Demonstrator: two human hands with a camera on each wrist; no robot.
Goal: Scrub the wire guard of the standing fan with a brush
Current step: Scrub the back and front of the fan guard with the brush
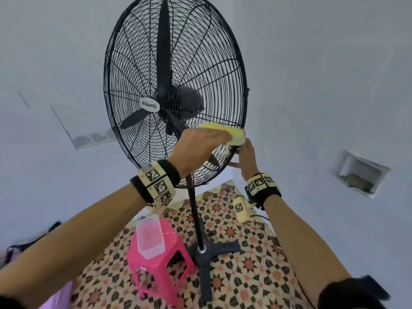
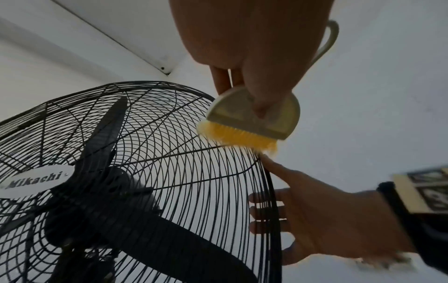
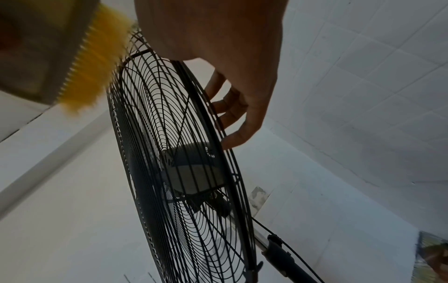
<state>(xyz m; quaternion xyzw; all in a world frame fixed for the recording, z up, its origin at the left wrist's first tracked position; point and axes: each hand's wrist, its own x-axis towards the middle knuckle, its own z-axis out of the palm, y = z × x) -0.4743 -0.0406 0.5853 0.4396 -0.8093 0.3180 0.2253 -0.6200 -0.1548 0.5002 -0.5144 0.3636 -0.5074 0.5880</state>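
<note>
Head camera above both forearms, facing forward and down at the wire guard (image 1: pixel 176 90) and patterned floor (image 1: pixel 234 275), left wrist camera close beneath the left hand (image 2: pixel 242 47), angled up, right wrist camera close, edge-on along the guard rim, all three sharing the brush (image 2: pixel 252 122)

The left hand (image 1: pixel 198 146) holds a yellow brush (image 1: pixel 231 136) against the lower right of the fan guard (image 1: pixel 138 52), the right hand (image 1: pixel 246 158) grips the rim, and a pink stool (image 1: pixel 160 264) stands below.
</note>
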